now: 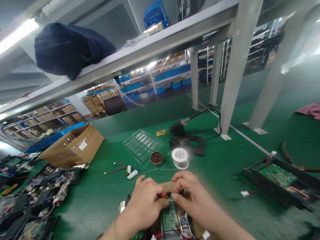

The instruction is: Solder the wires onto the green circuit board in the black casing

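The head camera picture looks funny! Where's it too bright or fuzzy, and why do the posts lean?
In the head view, the ceiling light glares white at upper left; also in the head view, pale haze softens the outer edge of the right hand; and, in that same view, the white posts slant, probably from a tilted, wide lens.

Premises present as an electronics workshop. The green worktop [100, 200] carries an exposed circuit board [280, 175] in a black frame [275, 189], small cells [132, 174], a spool of thin wire [180, 158] and a heap of dark device parts [27, 203]. Beyond stand storage racks [153, 84] with blue bins [159, 89] and cardboard cartons [68, 109]; overhead, a lit tube light [18, 35].
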Demonstrator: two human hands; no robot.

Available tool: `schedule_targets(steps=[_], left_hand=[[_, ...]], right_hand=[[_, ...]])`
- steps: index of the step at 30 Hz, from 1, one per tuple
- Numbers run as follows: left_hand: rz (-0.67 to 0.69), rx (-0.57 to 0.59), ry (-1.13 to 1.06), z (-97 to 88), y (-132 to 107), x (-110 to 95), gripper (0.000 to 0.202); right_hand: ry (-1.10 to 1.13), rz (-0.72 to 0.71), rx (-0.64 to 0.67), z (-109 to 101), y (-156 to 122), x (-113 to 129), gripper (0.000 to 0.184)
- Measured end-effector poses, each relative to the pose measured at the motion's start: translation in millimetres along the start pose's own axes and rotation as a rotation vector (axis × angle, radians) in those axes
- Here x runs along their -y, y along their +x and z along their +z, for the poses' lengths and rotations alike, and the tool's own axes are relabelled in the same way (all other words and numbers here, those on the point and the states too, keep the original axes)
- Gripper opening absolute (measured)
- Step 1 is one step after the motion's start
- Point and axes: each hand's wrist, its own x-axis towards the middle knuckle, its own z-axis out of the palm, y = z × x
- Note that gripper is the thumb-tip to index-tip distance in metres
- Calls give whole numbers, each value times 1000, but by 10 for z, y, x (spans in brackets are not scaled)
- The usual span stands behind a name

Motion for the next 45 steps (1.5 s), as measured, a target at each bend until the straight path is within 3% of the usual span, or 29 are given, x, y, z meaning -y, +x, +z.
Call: schedule_targets(steps=[7,13,16,24,34,38,43,45], left_hand=[[-34,5,11,9,35,-15,7],[-74,38,-23,-16,66,20,9],[-71,40,-28,-26,73,26,9],[-70,63,-25,-81,69,-15,12],[-29,95,-17,-97,-3,-78,8],[-19,103,-40,-85,-17,-73,18],[1,101,-110,-82,-46,-44,57],[-13,83,-144,-84,-57,-47,61]], right_hand=[[-107,-89,-135,60,-41,71,12],[84,23,-44,41,32,-37,22],[111,72,-73,-8,47,-71,26],[48,-62,-1,-22,22,37,11],[-38,31,-5,25,44,62,22],[-28,60,-18,26,65,18,22],[-10,70,-20,26,48,-35,22],[-3,70,-23,27,35,-41,22]])
